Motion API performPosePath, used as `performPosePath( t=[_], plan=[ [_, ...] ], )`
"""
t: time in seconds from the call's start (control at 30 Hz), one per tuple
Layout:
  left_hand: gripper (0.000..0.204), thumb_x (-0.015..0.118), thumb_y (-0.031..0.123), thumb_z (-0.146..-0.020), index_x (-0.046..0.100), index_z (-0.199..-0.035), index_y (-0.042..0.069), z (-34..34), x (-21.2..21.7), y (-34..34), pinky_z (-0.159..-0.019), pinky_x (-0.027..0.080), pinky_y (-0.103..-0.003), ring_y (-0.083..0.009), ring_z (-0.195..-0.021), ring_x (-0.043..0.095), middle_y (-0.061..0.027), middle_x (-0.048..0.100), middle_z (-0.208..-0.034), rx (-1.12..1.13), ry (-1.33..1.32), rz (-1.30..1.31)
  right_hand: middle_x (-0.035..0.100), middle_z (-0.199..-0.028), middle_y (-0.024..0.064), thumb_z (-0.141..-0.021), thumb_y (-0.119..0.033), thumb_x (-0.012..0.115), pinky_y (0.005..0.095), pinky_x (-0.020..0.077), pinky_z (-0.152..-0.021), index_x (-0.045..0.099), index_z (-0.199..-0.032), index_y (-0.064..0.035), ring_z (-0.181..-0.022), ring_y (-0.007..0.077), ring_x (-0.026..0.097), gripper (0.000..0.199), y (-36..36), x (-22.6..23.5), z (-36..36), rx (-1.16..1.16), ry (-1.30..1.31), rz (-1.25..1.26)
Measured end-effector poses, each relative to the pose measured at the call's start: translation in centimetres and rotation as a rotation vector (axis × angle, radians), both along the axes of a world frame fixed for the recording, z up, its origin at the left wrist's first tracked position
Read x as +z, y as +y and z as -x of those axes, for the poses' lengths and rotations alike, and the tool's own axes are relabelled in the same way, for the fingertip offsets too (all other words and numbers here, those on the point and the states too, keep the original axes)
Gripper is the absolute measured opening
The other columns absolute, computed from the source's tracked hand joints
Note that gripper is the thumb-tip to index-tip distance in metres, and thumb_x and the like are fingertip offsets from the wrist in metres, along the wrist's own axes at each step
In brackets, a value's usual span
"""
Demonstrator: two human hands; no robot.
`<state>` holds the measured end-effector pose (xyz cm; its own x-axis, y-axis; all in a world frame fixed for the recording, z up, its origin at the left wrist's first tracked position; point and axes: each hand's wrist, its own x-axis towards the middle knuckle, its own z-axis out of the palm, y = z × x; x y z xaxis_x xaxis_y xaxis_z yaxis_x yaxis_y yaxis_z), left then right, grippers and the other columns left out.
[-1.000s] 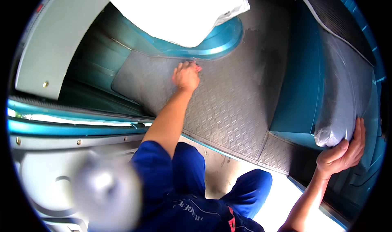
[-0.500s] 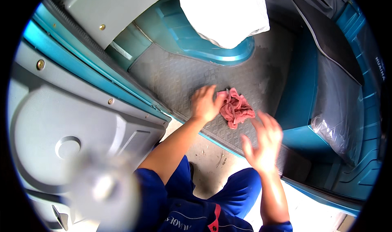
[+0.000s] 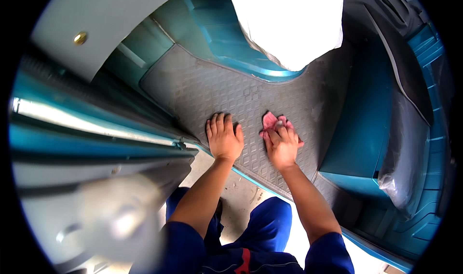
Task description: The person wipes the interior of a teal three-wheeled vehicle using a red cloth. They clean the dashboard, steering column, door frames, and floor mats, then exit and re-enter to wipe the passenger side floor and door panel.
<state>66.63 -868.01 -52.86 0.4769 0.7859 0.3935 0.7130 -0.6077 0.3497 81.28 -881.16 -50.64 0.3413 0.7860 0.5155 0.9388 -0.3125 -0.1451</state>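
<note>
Two hands on the floor mat: left hand and right hand, both to the left of the teal seat base.
Pink cloth: on the floor mat, left of the seat base, directly beneath the right hand's fingers, with its edges showing beyond and beside them.
Cloth axis: bunched; no clear long axis can be made out.
Nearer hand: the right, in contact with the pink cloth; the left hand lies farther from the seat base, with mat surface visible between it and the cloth.
Right grip: fingers bent and gathered onto the cloth; firmness cannot be told.
Left grip: palm down, fingers extended and slightly parted, nothing visible held.
Mat surface: grey, with a raised diamond pattern.
White bag: beyond and left of the seat base, over the teal hump; contact between them cannot be confirmed.
Plastic-covered seat cushion: along the right side of the seat base.
Door: well left of the seat base, across the mat.
</note>
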Motion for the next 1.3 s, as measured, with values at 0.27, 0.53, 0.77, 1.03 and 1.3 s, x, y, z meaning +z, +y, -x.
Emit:
performPosePath(
  t=[0.27, 0.53, 0.77, 1.03, 1.3],
  plan=[
    [0.043, 0.059, 0.032, -0.097, 0.06, -0.127, 0.003, 0.0, 0.0, 0.2, -0.12, 0.03, -0.057, -0.0389, -0.136, 0.048, -0.0176, 0.058, -0.138, -0.049, -0.047, -0.016, 0.069, -0.105, 0.0109, -0.091, -0.022, 0.07, 0.0545, 0.0476, -0.101, 0.073, -0.093, -0.007, -0.107, 0.0379, 0.063, 0.015, 16.5, -1.0, -6.5, 0.002, 0.053, 0.066],
    [0.042, 0.058, 0.029, -0.096, 0.06, -0.128, 0.003, -0.2, 0.6, 0.2, -0.12, 0.03, -0.057, -0.0392, -0.136, 0.048, -0.0174, 0.058, -0.137, -0.029, -0.001, 0.001, 0.072, -0.104, 0.0077, -0.085, -0.022, 0.073, 0.0484, 0.0482, -0.09, 0.077, -0.091, -0.0072, -0.102, 0.0345, 0.063, 0.016, 14.7, 0.4, -3.6, 0.076, 0.02, -0.029],
    [0.042, 0.058, 0.029, -0.095, 0.06, -0.128, 0.003, 0.0, 0.0, 0.3, -0.121, 0.029, -0.056, -0.038, -0.137, 0.048, -0.0169, 0.058, -0.137, -0.021, -0.017, 0.006, 0.073, -0.105, 0.0065, -0.087, -0.03, 0.075, 0.0485, 0.0485, -0.096, 0.076, -0.09, -0.0085, -0.103, 0.0319, 0.065, 0.022, 8.9, -0.6, -1.6, 0.205, 0.098, -0.03],
    [0.042, 0.059, 0.028, -0.095, 0.06, -0.128, 0.002, 0.2, -0.5, 0.1, -0.12, 0.03, -0.057, -0.0397, -0.136, 0.048, -0.0188, 0.058, -0.137, -0.027, -0.008, -0.015, 0.073, -0.111, 0.0094, -0.091, -0.022, 0.069, 0.051, 0.0496, -0.097, 0.075, -0.109, -0.0077, -0.115, 0.0389, 0.062, 0.024, 15.1, -1.0, -3.9, 0.096, -0.005, 0.08],
    [0.039, 0.056, 0.024, -0.095, 0.06, -0.127, 0.002, -0.6, 0.3, -0.1, -0.12, 0.03, -0.057, -0.0396, -0.135, 0.049, -0.0184, 0.058, -0.137, -0.039, -0.034, -0.018, 0.074, -0.098, 0.0084, -0.085, -0.016, 0.068, 0.0479, 0.0488, -0.093, 0.076, -0.089, -0.0083, -0.101, 0.0315, 0.065, 0.012, 17.0, -1.7, -1.7, -0.062, -0.049, 0.112]
  ],
)
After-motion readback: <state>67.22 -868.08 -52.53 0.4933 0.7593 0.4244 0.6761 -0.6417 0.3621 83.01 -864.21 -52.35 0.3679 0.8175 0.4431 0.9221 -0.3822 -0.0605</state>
